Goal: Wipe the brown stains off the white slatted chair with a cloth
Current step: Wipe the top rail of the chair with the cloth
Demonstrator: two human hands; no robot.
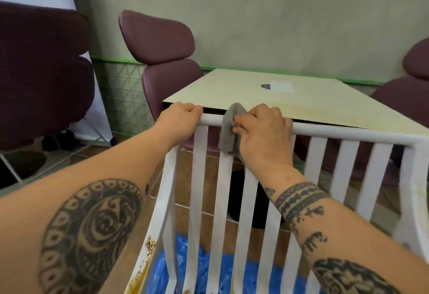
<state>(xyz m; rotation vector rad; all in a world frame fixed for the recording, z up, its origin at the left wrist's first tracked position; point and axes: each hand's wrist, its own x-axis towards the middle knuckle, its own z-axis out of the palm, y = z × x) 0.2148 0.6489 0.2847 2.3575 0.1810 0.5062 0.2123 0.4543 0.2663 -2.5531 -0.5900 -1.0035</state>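
The left hand [180, 117] is gripping the far left corner of the chair [342, 166], fingers curling over the top rail [325, 130] and the thumb tucking in close beside them. The right hand [262, 135] is working a little further right on that same rail, fingers bending over it and the thumb and forefinger pinching a grey cloth [228, 131]. The cloth is draping over the rail, bunching up above it and hanging down onto the top of one of the slats [198, 177], so it is sitting just between the two hands. Both forearms, heavily tattooed, are reaching out from the near side.

The brown stains [148, 247] are showing well away from the cloth, down at the near left on the chair's side frame: a dark speckling, with an amber smear running below it to the bottom edge. A blue sheet [157, 279] is lying under the chair there, showing through the slats.

The rail is sitting right up against the near edge of a pale table [232, 94]; whether they are touching, I cannot tell. A small white paper [282, 87] is lying on the far part of the table. Purple padded seats [162, 45] are standing on the left and right and behind the table.
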